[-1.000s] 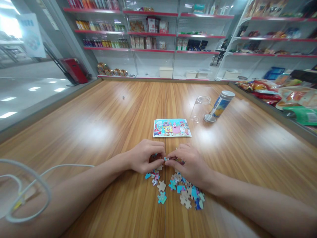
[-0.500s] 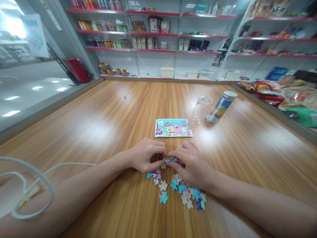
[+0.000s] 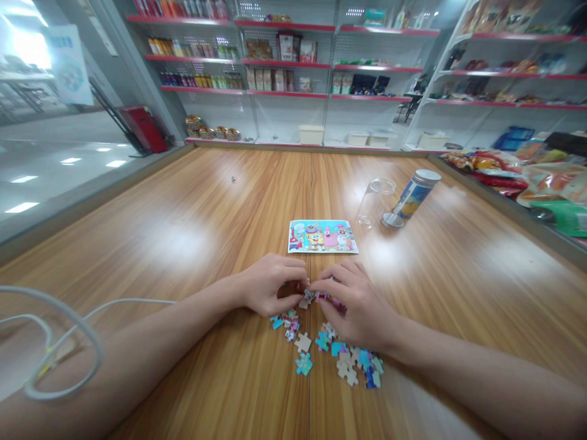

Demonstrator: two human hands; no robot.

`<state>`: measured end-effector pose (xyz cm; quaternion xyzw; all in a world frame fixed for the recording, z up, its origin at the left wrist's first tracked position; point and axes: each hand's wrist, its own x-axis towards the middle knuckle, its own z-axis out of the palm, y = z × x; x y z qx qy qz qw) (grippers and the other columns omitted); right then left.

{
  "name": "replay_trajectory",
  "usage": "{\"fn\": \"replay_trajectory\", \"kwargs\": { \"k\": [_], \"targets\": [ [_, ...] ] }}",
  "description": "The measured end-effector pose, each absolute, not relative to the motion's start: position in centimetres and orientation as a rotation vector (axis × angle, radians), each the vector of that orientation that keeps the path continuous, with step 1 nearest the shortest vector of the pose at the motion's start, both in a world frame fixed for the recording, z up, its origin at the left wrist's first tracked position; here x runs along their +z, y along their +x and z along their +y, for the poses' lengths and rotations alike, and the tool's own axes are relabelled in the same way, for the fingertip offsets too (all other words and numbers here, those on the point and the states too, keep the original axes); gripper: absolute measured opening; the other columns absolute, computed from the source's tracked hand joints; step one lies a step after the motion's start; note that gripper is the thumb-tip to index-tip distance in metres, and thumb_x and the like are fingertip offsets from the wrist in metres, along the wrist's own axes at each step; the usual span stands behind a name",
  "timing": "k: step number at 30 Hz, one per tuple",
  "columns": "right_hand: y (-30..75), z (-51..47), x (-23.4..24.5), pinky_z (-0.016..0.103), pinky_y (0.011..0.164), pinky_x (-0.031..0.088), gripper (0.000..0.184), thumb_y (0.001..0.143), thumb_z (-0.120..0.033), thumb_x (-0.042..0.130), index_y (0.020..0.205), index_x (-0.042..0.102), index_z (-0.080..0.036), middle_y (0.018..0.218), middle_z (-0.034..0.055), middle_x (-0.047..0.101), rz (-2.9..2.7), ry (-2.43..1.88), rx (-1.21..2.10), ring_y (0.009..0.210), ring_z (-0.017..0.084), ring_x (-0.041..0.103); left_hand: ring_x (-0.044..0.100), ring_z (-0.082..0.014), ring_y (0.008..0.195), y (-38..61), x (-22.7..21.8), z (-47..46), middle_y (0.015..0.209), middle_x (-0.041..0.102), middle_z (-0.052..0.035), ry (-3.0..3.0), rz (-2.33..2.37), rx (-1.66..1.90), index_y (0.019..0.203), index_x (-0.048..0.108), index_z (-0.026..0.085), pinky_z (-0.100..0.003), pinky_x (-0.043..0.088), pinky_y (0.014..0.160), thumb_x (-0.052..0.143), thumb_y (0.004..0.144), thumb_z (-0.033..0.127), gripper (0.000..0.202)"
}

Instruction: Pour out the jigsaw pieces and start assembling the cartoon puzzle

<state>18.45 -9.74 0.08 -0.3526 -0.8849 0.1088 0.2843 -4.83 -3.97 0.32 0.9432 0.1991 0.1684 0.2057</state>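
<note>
Both hands meet over small jigsaw puzzle pieces [image 3: 308, 298] at the table's middle. My left hand [image 3: 275, 284] is curled, its thumb and fingertips closed on the left side of these pieces. From the right, my right hand [image 3: 360, 299] bends its index finger and thumb around the pieces; its palm hides some of them. Closer to me lie loose pieces, among them a turquoise piece [image 3: 303, 364], a plain beige piece [image 3: 303, 343] and a mixed heap [image 3: 355, 360]. Just beyond the hands lies a cartoon picture card [image 3: 323, 237].
Right of the card stand a clear plastic jar [image 3: 375, 201] and a tilted-looking printed can [image 3: 416, 194] beside a round metal lid [image 3: 393, 220]. A white cable [image 3: 114, 304] loops by my left forearm. Snack bags [image 3: 504, 168] line the right edge; stocked shelves [image 3: 284, 61] rise behind.
My right thumb has drawn slightly back from my left fingertips, showing more of the pieces between the hands. The loose pieces and the card stay put.
</note>
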Motion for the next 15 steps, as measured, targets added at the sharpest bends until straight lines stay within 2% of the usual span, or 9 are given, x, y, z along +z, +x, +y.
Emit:
{"fn": "replay_trajectory", "kwargs": {
  "k": [3, 7, 15],
  "targets": [
    [18.3, -10.0, 0.3, 0.041, 0.089, 0.035, 0.017, 0.091, -0.021, 0.059, 0.1, 0.072, -0.025, 0.105, 0.0054, 0.062, -2.419, -0.9, 0.253, 0.099, 0.022, 0.052, 0.055, -0.0124, 0.07, -5.3, 0.2, -3.6, 0.08, 0.06, -0.0028, 2.601, 0.498, 0.518, 0.085, 0.063, 0.017, -0.025, 0.042, 0.064, 0.056, 0.078, 0.018, 0.01],
    [18.2, -10.0, 0.5, 0.042, 0.09, 0.035, 0.014, 0.093, -0.025, 0.059, 0.093, 0.073, -0.022, 0.106, 0.0066, 0.062, -2.434, -0.92, 0.232, 0.1, 0.022, 0.052, 0.055, -0.0133, 0.069, -6.1, 0.3, -2.9, 0.081, 0.061, -0.0028, 2.644, 0.489, 0.467, 0.084, 0.064, 0.018, -0.026, 0.042, 0.063, 0.057, 0.075, 0.017, 0.012],
    [18.1, -9.8, 0.1, 0.043, 0.09, 0.035, 0.017, 0.093, -0.032, 0.061, 0.1, 0.073, -0.022, 0.106, 0.0076, 0.061, -2.435, -1.008, 0.223, 0.101, 0.024, 0.051, 0.056, -0.0138, 0.071, -6.1, 0.8, -3.0, 0.082, 0.062, -0.0016, 2.655, 0.444, 0.368, 0.086, 0.062, 0.018, -0.027, 0.041, 0.063, 0.064, 0.076, 0.026, 0.013]
  ]
}}
